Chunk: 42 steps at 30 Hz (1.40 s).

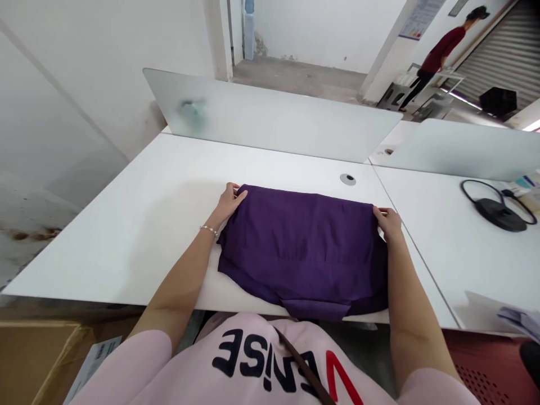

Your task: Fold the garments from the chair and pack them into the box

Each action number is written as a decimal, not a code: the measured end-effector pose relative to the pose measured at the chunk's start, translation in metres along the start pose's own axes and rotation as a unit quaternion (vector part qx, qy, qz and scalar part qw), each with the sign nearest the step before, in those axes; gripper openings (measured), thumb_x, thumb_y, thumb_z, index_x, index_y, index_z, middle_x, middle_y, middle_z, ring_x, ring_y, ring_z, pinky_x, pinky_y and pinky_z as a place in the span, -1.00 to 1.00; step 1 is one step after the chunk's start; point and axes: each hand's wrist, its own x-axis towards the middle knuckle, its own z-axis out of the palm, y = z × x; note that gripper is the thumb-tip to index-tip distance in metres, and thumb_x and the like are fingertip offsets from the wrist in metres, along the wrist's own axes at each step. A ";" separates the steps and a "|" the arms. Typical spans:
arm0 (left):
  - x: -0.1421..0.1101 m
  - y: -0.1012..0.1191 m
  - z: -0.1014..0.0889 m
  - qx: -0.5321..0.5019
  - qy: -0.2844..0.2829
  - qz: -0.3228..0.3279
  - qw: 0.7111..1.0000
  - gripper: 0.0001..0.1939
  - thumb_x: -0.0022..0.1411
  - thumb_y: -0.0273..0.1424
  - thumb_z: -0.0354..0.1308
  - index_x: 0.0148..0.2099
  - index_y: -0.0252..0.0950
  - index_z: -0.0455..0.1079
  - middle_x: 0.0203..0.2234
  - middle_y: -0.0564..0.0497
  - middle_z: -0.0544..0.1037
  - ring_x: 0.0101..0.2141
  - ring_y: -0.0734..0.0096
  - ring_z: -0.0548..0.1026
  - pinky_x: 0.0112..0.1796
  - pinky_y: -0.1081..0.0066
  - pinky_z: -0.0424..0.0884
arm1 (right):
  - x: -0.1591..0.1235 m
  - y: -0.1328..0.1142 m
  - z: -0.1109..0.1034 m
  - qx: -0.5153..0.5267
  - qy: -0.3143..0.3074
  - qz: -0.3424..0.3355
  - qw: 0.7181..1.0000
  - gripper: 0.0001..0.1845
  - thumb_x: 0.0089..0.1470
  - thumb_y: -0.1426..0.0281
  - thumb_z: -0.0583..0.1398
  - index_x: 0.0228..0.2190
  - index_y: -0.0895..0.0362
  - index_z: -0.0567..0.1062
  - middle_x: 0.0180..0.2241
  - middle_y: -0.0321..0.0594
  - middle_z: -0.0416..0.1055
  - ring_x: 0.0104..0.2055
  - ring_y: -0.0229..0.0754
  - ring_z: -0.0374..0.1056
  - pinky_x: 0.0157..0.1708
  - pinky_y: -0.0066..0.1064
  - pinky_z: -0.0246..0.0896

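Note:
A dark purple piece of folded clothing [304, 242] lies on the white desk [169, 185], its lower edge reaching the desk's front edge. My left hand [230, 201] pinches its far left corner between thumb and fingers. At the far right corner, my right hand [388, 222] grips the cloth the same way. The far edge runs nearly straight between both hands. Layers show along the near side, where a flap [316, 308] hangs lowest. What kind of garment it is, I cannot tell.
Frosted dividers [270, 121] stand along the desk's back edge. A cable grommet [348, 179] sits behind the cloth. On the right desk is a black round base with a cable [500, 214]. A cardboard box [37, 360] is at lower left. A person [442, 53] stands far right.

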 end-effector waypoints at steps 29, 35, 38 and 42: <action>-0.009 -0.003 0.011 0.182 0.067 0.122 0.973 -0.51 0.19 -0.37 0.25 0.11 -0.33 0.18 -0.01 -0.24 0.35 0.03 0.02 0.38 0.12 0.05 0.30 | -0.173 0.036 -0.094 -0.131 0.047 0.004 0.990 -0.12 -0.02 -0.29 0.04 -0.06 0.21 0.49 -0.22 0.08 0.48 -0.23 0.06 0.44 -0.16 -0.03 0.36; -0.009 0.005 0.007 0.143 0.071 0.085 0.984 -0.57 0.27 -0.31 0.18 0.12 -0.30 0.17 -0.10 -0.14 0.40 -0.33 0.38 0.45 -0.15 0.28 0.42 | -0.214 0.022 -0.087 -0.108 0.040 0.069 0.991 -0.05 -0.02 -0.33 -0.01 -0.05 0.23 0.50 -0.26 0.10 0.50 -0.30 0.05 0.42 -0.16 -0.04 0.32; -0.007 0.006 -0.002 0.109 0.050 0.085 0.989 -0.58 0.30 -0.26 0.14 0.12 -0.27 0.14 -0.08 -0.13 0.42 -0.39 0.46 0.45 -0.25 0.33 0.44 | -0.214 0.011 -0.080 -0.079 0.038 0.083 0.993 -0.03 -0.06 -0.32 0.05 0.04 0.24 0.45 -0.23 0.10 0.51 -0.22 0.09 0.44 -0.09 -0.01 0.31; -0.005 0.005 -0.015 0.081 -0.011 0.027 0.996 -0.54 0.29 -0.21 0.13 0.13 -0.27 0.12 -0.06 -0.15 0.43 -0.37 0.44 0.49 -0.29 0.33 0.47 | -0.209 0.006 -0.073 0.046 0.072 0.148 0.985 0.08 -0.16 -0.23 0.22 0.17 0.30 0.31 -0.09 0.16 0.49 -0.09 0.11 0.45 -0.01 -0.01 0.33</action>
